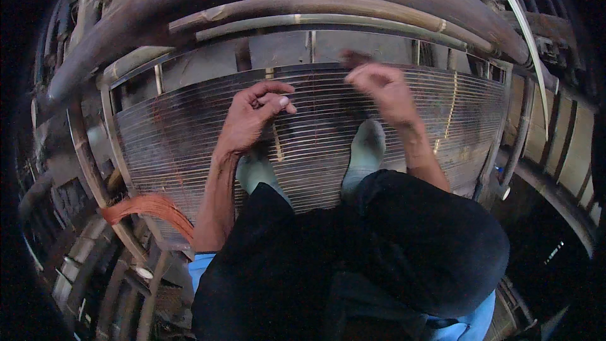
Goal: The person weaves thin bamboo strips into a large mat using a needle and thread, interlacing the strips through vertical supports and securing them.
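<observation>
A wide panel of thin, closely spaced horizontal slats (366, 180) in a pale wooden frame spreads before me. My left hand (252, 113) is over its upper middle, fingers curled and thumb drawn in near the index finger; anything pinched there is too small to make out. Further right, my right hand (382, 88) is blurred by motion, its fingers bent together above the panel's upper part. Close to those fingertips shows a dark reddish-brown smear (355, 58) whose kind I cannot tell. Fine reddish threads cross the slats on the left.
Thick bamboo poles (265, 9) run across beyond the panel. A bundle of orange strands (151, 207) hangs over the frame beside my left forearm. My feet in pale socks (367, 145) are on the slats. A long pale strip (527, 31) curves down at the right.
</observation>
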Action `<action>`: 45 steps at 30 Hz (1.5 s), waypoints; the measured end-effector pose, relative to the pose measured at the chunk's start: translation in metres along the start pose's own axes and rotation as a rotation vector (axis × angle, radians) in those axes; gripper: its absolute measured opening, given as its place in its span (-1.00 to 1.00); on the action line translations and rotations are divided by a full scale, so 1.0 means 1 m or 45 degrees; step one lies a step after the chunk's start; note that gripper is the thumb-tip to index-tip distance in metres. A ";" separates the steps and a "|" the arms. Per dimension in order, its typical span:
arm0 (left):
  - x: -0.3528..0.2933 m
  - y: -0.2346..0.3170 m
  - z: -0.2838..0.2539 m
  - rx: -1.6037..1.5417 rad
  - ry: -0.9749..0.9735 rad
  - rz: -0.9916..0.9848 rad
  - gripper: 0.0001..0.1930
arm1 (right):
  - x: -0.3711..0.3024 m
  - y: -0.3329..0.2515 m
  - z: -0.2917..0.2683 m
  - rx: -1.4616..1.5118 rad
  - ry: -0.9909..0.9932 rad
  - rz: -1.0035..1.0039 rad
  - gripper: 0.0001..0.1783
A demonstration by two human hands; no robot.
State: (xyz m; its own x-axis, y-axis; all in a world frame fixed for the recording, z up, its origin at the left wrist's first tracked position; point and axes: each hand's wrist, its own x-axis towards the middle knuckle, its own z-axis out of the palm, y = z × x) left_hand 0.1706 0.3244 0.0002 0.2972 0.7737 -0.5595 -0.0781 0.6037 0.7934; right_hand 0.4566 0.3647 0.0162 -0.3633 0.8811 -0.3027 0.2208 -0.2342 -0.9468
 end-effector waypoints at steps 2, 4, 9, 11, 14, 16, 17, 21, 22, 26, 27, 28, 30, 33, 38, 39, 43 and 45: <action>0.005 -0.001 0.009 -0.039 -0.088 0.147 -0.72 | 0.006 0.003 0.031 0.059 -0.288 -0.150 -0.78; 0.010 -0.003 0.013 -0.080 -0.081 0.180 -0.70 | 0.007 0.008 0.052 0.163 -0.356 -0.047 -0.78; -0.005 0.022 -0.008 0.929 -0.115 -0.107 -0.73 | 0.001 0.013 0.045 -0.050 -0.241 0.173 -0.74; -0.005 0.016 -0.025 0.716 -0.113 -0.094 -0.71 | -0.001 0.016 0.037 -0.035 -0.224 0.173 -0.75; -0.008 0.024 -0.033 0.413 -0.031 -0.039 -0.68 | -0.002 0.020 0.039 0.039 -0.235 0.253 -0.79; -0.004 0.015 -0.047 -0.298 0.036 -0.026 -0.71 | -0.002 0.024 0.045 0.085 -0.265 0.325 -0.83; 0.003 0.001 -0.054 -0.447 0.064 0.022 -0.75 | -0.004 0.029 0.047 0.037 -0.276 0.286 -0.83; 0.009 -0.014 -0.075 -0.913 0.017 0.154 -0.72 | -0.011 0.042 0.043 -0.162 -0.262 0.240 -0.78; 0.007 -0.017 -0.085 -0.912 0.028 0.156 -0.72 | -0.012 0.045 0.041 -0.278 -0.232 0.248 -0.76; -0.001 -0.014 -0.101 -1.102 0.263 0.317 -0.76 | -0.022 0.060 0.006 -0.509 -0.055 0.255 -0.73; -0.002 -0.017 -0.110 -1.142 0.216 0.354 -0.78 | -0.023 0.060 0.001 -0.500 -0.067 0.246 -0.73; -0.007 -0.017 -0.119 -1.180 0.174 0.396 -0.80 | -0.024 0.056 -0.003 -0.536 -0.065 0.301 -0.73; -0.011 -0.021 -0.134 -1.228 0.164 0.424 -0.79 | -0.027 0.055 -0.009 -0.570 -0.070 0.346 -0.72; -0.009 -0.031 -0.148 -1.401 0.044 0.598 -0.79 | -0.030 0.055 -0.014 -0.691 -0.085 0.338 -0.70; -0.009 -0.040 -0.160 -1.506 0.189 0.574 -0.81 | -0.042 0.069 -0.042 -0.816 0.002 0.237 -0.76; -0.008 -0.042 -0.158 -1.507 0.189 0.571 -0.81 | -0.042 0.069 -0.049 -0.829 0.000 0.348 -0.76; -0.003 -0.033 -0.115 -1.338 0.378 0.557 -0.83 | -0.054 0.073 -0.071 -0.948 0.062 0.342 -0.76; -0.002 -0.031 -0.105 -1.242 0.364 0.510 -0.78 | -0.058 0.071 -0.080 -1.068 0.101 0.284 -0.75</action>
State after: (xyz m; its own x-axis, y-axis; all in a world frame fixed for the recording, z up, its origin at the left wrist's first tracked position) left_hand 0.0726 0.3242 -0.0482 -0.1403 0.8878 -0.4383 -0.8782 0.0929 0.4692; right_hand 0.5661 0.3294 -0.0249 -0.1746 0.8842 -0.4332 0.8846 -0.0523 -0.4634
